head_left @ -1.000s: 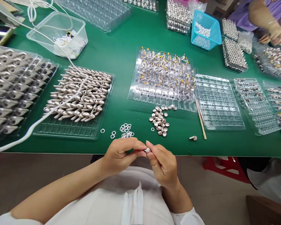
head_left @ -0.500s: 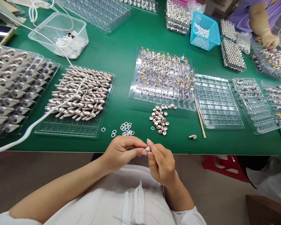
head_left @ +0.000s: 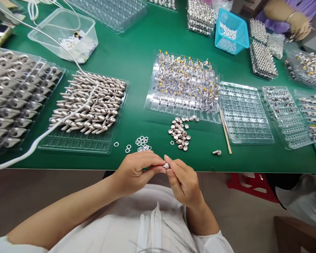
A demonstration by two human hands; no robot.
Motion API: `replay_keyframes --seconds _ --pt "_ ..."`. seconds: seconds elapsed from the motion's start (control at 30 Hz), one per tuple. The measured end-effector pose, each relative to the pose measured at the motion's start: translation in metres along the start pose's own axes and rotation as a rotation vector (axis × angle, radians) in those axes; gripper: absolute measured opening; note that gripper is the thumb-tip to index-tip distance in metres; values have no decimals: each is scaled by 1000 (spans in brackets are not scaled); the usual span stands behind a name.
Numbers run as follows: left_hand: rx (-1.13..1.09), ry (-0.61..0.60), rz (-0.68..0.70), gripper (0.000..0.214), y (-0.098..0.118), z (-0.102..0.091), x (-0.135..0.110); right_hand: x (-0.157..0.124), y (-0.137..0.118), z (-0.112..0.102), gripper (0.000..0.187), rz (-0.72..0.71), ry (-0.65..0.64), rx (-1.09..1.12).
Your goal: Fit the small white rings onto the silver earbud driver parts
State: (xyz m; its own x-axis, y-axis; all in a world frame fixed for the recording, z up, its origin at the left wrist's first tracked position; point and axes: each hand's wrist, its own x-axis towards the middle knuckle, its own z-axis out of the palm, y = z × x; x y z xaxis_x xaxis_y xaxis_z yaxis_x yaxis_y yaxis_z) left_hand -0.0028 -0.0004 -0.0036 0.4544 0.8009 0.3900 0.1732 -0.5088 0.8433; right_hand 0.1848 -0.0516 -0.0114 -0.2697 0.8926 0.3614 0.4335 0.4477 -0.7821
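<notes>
Your left hand [head_left: 139,172] and right hand [head_left: 184,179] still pinch, fingertips nearly together, what seems a small pale rounded shell [head_left: 166,166], on your side of the beige domed caps [head_left: 178,133]. Left of those caps, a clear plastic tray [head_left: 73,143] holds beige stemmed shells [head_left: 109,105]; beyond them, rightward, a blue mesh basket [head_left: 231,47] holds white pieces [head_left: 228,31]. Farther right, a co-worker's hand [head_left: 300,26] has drawn back.

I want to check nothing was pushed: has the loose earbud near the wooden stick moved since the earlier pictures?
No. The earbud shows no shift against the stick; it lies left of its lower end throughout.
</notes>
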Motion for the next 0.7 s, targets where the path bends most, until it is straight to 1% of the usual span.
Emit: replay_keyframes --seconds 0.1,0.2,0.37,0.43,0.53,0.7 --pt "1 -8 11 8 0 0 0 1 -1 -3 43 36 -2 60" --pt "-3 -7 23 9 0 1 -1 1 -2 -1 41 40 41 60" --pt "20 10 50 10 1 3 0 -1 -3 5 43 -29 152 -73" --pt "15 16 51 10 2 3 0 -2 -3 7 45 -66 172 -125" --pt "-39 -6 13 11 3 3 1 -4 0 9 47 -116 166 -188" --pt "-152 -62 -99 14 4 1 2 -8 7 9 52 -187 121 -254"
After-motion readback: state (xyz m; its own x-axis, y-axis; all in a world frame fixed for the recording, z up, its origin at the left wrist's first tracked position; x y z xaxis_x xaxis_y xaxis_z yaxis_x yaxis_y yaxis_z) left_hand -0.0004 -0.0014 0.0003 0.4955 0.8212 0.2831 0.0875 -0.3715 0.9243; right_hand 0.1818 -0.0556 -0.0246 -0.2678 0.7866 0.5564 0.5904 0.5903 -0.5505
